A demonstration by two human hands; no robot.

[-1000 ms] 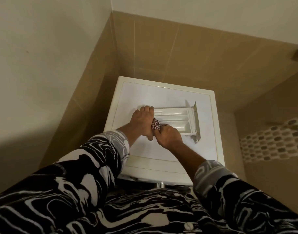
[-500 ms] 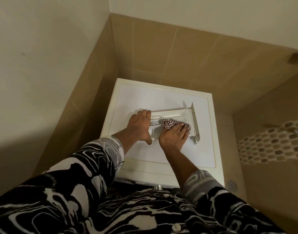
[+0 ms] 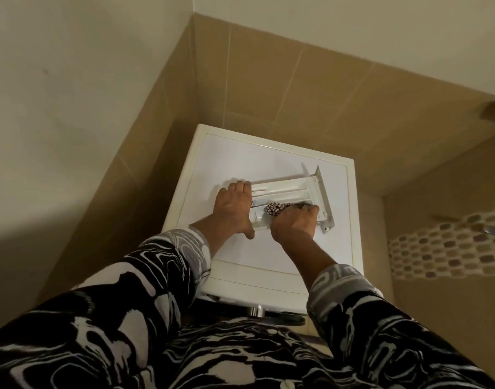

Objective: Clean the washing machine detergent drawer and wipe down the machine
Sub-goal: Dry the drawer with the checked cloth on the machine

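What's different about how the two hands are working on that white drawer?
The left hand lies flat, fingers straight, on the left end of the drawer; the right hand is curled like a fist. The left hand holds nothing, while the right hand grips a checked cloth inside the drawer. Both hands touch the drawer, which lies on the washing machine.

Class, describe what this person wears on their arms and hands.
Long sleeves in a black-and-white swirled print cover both arms. The left sleeve and right sleeve turn greyer at the cuffs. The left hand and right hand are bare: no gloves, rings or watch show.
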